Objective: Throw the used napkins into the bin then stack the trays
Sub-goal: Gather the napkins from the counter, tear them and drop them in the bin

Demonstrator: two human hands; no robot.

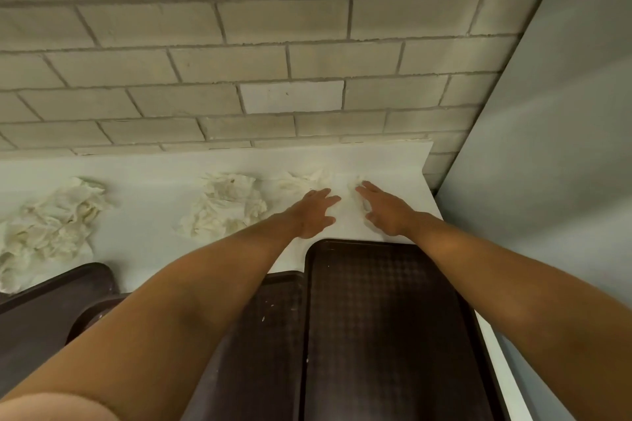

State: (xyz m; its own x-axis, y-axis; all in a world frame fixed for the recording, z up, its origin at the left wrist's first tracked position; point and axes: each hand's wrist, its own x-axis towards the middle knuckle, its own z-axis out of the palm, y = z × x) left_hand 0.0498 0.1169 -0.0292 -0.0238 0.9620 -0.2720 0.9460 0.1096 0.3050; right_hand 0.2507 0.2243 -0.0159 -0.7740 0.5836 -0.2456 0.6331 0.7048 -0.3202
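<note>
Reaching past the dark trays (386, 301), the left hand (313, 215) and right hand (384, 212) are seen with fingers spread and nothing held, flanking a crumpled napkin (304, 183) near the brick wall (239, 61). The wad is best scooped inward from both sides, then the other napkins (225, 205) gathered. Room is tight rightward at the counter (154, 181) corner; leftward lies open; no bin is visible

The counter (154, 178) is white. The crumpled napkins (225, 207) are off-white. The trays (386, 325) are dark brown with a fine checked pattern. The brick wall (239, 44) is pale grey.
</note>
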